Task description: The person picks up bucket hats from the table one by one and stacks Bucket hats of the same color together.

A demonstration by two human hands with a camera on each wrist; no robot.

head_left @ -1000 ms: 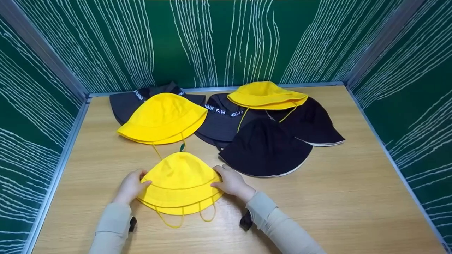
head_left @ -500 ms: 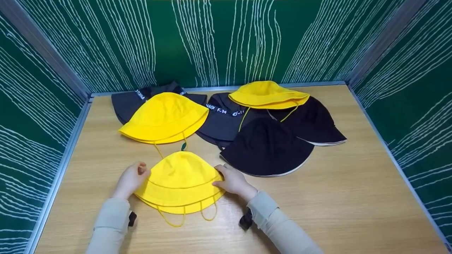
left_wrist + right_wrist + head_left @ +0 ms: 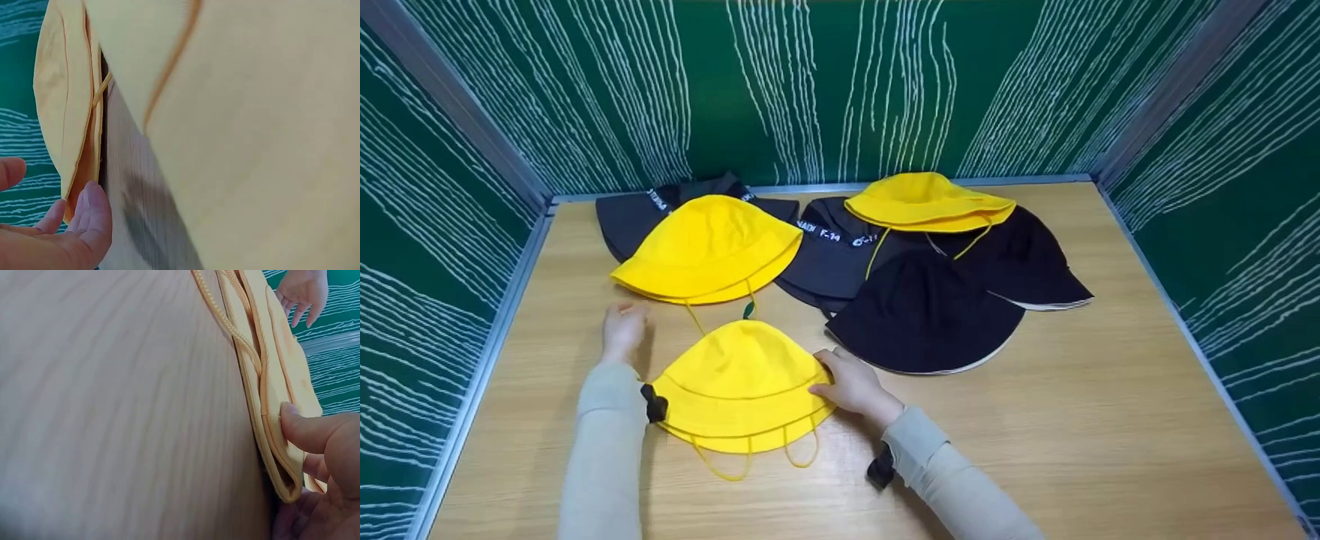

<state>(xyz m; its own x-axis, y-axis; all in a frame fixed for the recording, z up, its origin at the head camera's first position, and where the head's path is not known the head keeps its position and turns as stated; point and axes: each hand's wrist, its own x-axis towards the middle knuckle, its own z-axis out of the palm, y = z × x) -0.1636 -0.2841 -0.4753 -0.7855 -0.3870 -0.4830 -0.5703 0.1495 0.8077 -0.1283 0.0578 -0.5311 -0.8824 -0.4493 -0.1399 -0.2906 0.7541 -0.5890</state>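
A yellow bucket hat (image 3: 742, 382) lies flattened at the front, with a small green leaf (image 3: 748, 310) at its crown and thin yellow cords below its brim. My right hand (image 3: 851, 382) pinches its right end; in the right wrist view, the thumb (image 3: 304, 430) presses on the brim and the other fingers are partly hidden behind it. My left hand (image 3: 624, 330) is off this hat, just below the left brim end of a second yellow hat (image 3: 709, 251). In the left wrist view, the left fingers (image 3: 93, 216) are spread loosely and grip nothing.
Dark grey hats (image 3: 832, 262) with lettered bands lie behind the yellow ones. Two black hats (image 3: 926, 315) overlap at the right, and a third yellow hat (image 3: 926, 202) rests on top at the back. Green walls (image 3: 840, 90) with white lines enclose the wooden table (image 3: 1110, 420).
My left hand has let go of the front hat's left end and moved away toward the second yellow hat. The right hand keeps its hold in the same place.
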